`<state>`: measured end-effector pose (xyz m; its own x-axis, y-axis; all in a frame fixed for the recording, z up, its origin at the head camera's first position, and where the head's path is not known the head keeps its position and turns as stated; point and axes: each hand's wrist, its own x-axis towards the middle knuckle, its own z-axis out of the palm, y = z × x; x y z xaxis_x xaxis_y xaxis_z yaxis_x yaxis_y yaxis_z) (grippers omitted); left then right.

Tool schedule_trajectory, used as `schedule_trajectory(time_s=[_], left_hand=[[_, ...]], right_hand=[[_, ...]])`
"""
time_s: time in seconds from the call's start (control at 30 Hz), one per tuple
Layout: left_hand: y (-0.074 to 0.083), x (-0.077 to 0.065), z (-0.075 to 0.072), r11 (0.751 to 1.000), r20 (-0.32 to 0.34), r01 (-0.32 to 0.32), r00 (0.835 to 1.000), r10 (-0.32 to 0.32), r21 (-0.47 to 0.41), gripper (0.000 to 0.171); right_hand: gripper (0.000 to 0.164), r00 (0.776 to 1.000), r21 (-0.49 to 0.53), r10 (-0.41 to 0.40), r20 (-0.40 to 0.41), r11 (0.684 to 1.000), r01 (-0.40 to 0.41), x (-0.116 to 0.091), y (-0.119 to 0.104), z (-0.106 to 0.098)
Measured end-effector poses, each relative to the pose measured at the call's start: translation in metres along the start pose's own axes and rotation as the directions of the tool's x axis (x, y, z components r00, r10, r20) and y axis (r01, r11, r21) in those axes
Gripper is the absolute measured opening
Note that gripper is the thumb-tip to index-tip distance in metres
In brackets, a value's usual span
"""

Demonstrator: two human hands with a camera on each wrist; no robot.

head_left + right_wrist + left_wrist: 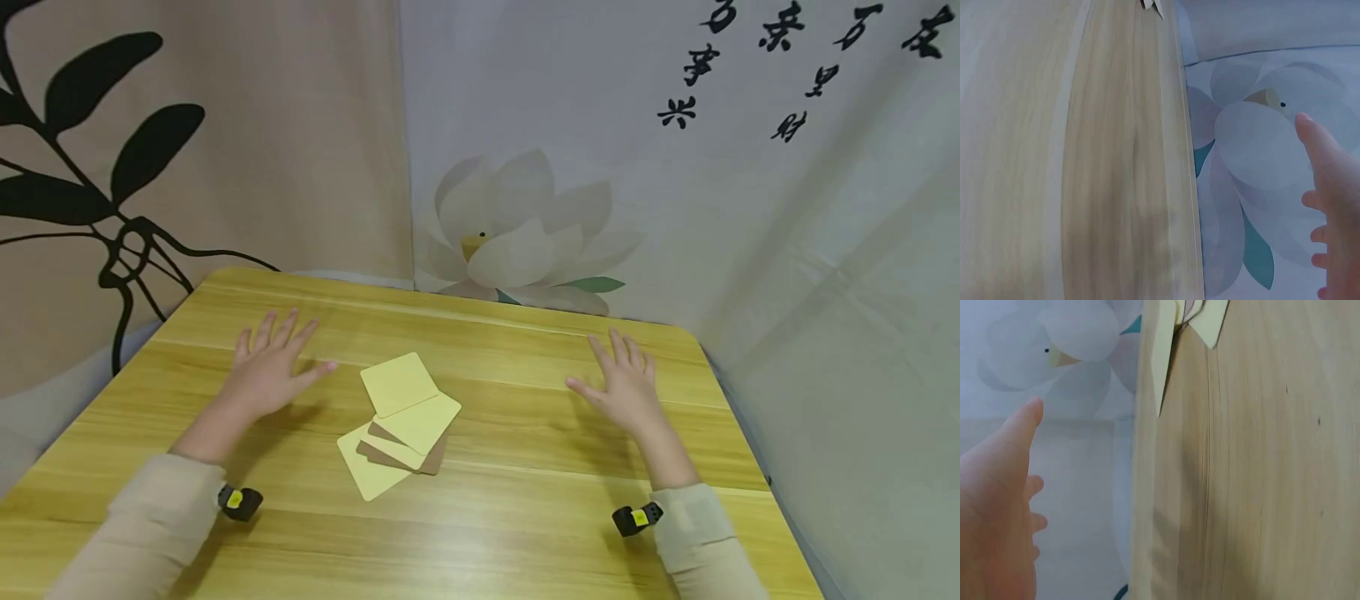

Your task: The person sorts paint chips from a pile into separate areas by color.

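Note:
A loose, overlapping pile of cards [416, 421] with rounded corners lies near the middle of the wooden table; some are pale yellow, others brown. To the left of the pile my left hand [264, 371] hovers over the table, fingers spread and holding nothing. My right hand [624, 387] is held out farther off, on the pile's right, also with spread fingers and no object. Part of the yellow cards [1163, 353] shows at the top of the left wrist view. Only small tips of the cards [1155, 6] appear in the right wrist view.
The wooden table [525, 517] has a rounded far edge. Behind it hangs a curtain [562, 100] printed with a pale flower and dark characters. Dark leaves are printed on the beige cloth [300, 125] at the left. A small black device [240, 503] sits at each wrist.

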<state>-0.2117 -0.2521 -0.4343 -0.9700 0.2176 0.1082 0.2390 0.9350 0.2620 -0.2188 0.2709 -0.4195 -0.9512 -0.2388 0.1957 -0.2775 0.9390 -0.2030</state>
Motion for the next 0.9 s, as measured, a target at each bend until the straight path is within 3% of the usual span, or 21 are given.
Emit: schedule_trajectory(time_s=[0.5,0.9], left_hand=[[0.018,-0.010,0.005,0.993,-0.075,-0.010,0.997,0.002,-0.116,0.084],[0.035,-0.014,0.017,0.961,-0.131,-0.020,0.991,-0.017,-0.277,0.084]], right_hand=[[0.088,0.997,0.052,-0.068,-0.029,0.996,0.070,0.008,-0.035,0.008],[0.085,0.991,0.129,-0.127,-0.032,0.983,0.131,0.015,-0.062,0.022]])
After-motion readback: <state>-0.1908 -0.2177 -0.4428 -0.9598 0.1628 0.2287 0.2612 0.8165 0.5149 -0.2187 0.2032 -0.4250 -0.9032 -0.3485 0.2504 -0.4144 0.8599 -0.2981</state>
